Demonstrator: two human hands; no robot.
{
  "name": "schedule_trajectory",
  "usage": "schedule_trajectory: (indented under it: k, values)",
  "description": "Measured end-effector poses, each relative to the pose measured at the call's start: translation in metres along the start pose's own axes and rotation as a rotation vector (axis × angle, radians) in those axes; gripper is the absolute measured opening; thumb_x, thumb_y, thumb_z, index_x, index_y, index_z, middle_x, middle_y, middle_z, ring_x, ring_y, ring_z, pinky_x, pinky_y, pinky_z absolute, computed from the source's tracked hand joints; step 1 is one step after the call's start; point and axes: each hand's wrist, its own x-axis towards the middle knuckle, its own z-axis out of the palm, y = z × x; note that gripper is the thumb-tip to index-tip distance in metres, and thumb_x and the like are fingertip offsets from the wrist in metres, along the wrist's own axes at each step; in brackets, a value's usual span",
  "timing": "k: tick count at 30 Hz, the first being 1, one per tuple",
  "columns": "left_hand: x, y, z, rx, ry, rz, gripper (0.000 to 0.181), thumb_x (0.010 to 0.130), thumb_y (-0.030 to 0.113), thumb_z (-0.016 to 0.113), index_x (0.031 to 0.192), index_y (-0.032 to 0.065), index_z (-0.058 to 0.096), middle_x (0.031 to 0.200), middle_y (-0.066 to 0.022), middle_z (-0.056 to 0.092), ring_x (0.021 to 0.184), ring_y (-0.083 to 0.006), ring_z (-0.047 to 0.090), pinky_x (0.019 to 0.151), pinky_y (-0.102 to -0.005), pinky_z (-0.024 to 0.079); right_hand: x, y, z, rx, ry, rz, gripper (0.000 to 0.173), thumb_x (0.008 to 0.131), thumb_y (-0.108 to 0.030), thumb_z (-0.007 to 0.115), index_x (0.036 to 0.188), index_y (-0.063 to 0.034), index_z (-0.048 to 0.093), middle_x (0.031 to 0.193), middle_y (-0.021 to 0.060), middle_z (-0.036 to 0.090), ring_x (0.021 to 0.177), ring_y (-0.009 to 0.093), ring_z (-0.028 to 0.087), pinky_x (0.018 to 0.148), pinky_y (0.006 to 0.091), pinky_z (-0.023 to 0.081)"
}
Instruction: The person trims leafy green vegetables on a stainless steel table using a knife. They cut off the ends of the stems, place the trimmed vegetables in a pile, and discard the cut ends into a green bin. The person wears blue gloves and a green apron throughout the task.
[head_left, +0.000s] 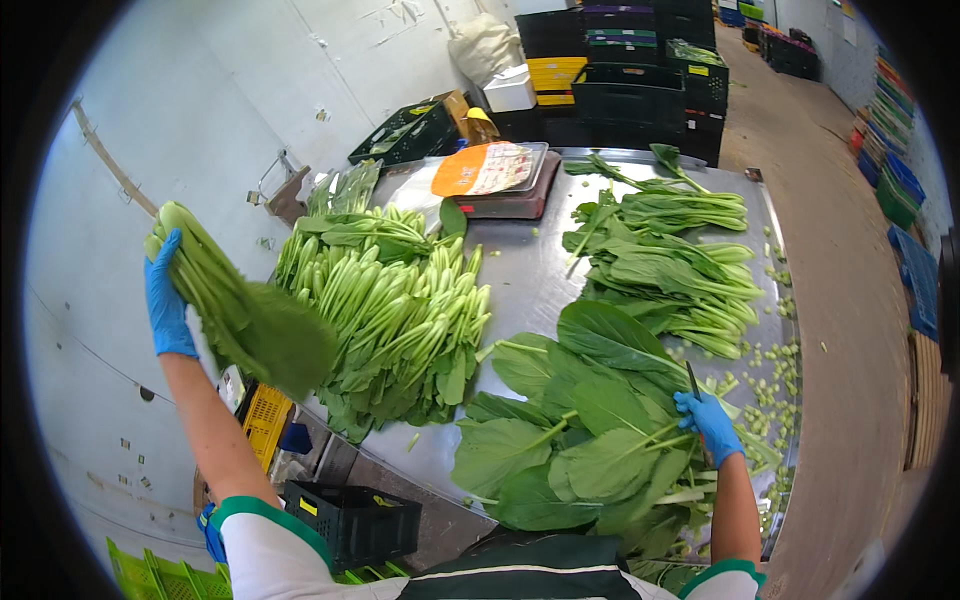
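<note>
My left hand (169, 300), in a blue glove, is raised at the left and grips a bunch of leafy greens (217, 277) by its pale stems, leaves hanging toward the table. Gloved in blue too, my right hand (711, 427) holds a small knife (691, 381) with its dark blade pointing away from me. Under and around that hand lie loose large-leaved greens (592, 442). A dense pile of greens (390, 300) with pale stems covers the table's left part. More bunches of greens (675, 270) are laid in rows at the far right.
A scale (510, 202) with an orange-and-white printed sheet (480, 169) stands at the back of the metal table (517, 277). Cut stem ends (772, 382) litter the right edge. Dark crates (630, 97) are stacked behind; another black crate (352, 521) sits below at left, near the wall.
</note>
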Motion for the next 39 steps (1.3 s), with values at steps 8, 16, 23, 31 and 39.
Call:
schedule_trajectory:
  k: [8, 16, 23, 31, 39]
  values:
    - [0.046, -0.189, 0.051, 1.072, 0.091, 0.535, 0.072, 0.076, 0.016, 0.075, 0.141, 0.0153, 0.044, 0.117, -0.0166, 0.064, 0.104, -0.0336, 0.063, 0.087, -0.0413, 0.052, 0.018, 0.015, 0.012, -0.237, 0.153, -0.059, 0.023, 0.092, -0.014, 0.047, 0.098, -0.0004, 0.065, 0.079, 0.0046, 0.062, 0.053, 0.014, 0.053, 0.052, 0.0286, 0.045]
    - [0.001, -0.419, 0.138, 1.164, -0.023, -0.11, 0.116, 0.065, 0.073, 0.07, 0.155, 0.0319, 0.008, 0.16, -0.0164, 0.008, 0.146, -0.0424, 0.005, 0.106, -0.0737, 0.003, 0.006, 0.005, 0.011, -0.071, 0.218, 0.023, 0.022, 0.092, -0.014, 0.05, 0.101, -0.0023, 0.066, 0.075, 0.0012, 0.062, 0.051, 0.011, 0.051, 0.049, 0.0248, 0.041]
    - [-0.014, -0.387, 0.132, 1.16, 0.023, 0.014, 0.108, 0.069, 0.062, 0.074, 0.154, 0.0317, 0.016, 0.16, -0.0157, 0.005, 0.146, -0.0424, 0.003, 0.106, -0.0729, 0.003, 0.015, 0.01, 0.006, -0.146, 0.221, 0.084, 0.022, 0.094, -0.015, 0.048, 0.101, -0.0044, 0.067, 0.073, 0.0005, 0.064, 0.045, 0.011, 0.051, 0.042, 0.0239, 0.038]
    - [-0.061, -0.357, 0.158, 1.179, -0.032, 0.159, 0.09, 0.077, 0.039, 0.072, 0.153, 0.0297, 0.024, 0.159, -0.0175, 0.009, 0.145, -0.0432, 0.008, 0.109, -0.0699, 0.006, 0.016, 0.01, 0.008, -0.081, 0.202, 0.063, 0.02, 0.093, -0.018, 0.054, 0.1, -0.0056, 0.067, 0.072, 0.0002, 0.064, 0.044, 0.01, 0.05, 0.041, 0.0232, 0.036]
    - [-0.128, -0.355, 0.164, 1.174, -0.125, 0.192, 0.078, 0.079, 0.035, 0.069, 0.148, 0.0253, 0.035, 0.157, -0.0195, 0.015, 0.145, -0.0424, 0.012, 0.109, -0.0672, 0.009, 0.007, 0.005, 0.011, -0.017, 0.172, 0.011, 0.019, 0.094, -0.018, 0.055, 0.102, -0.0051, 0.067, 0.07, 0.0002, 0.063, 0.044, 0.01, 0.049, 0.04, 0.0234, 0.036]
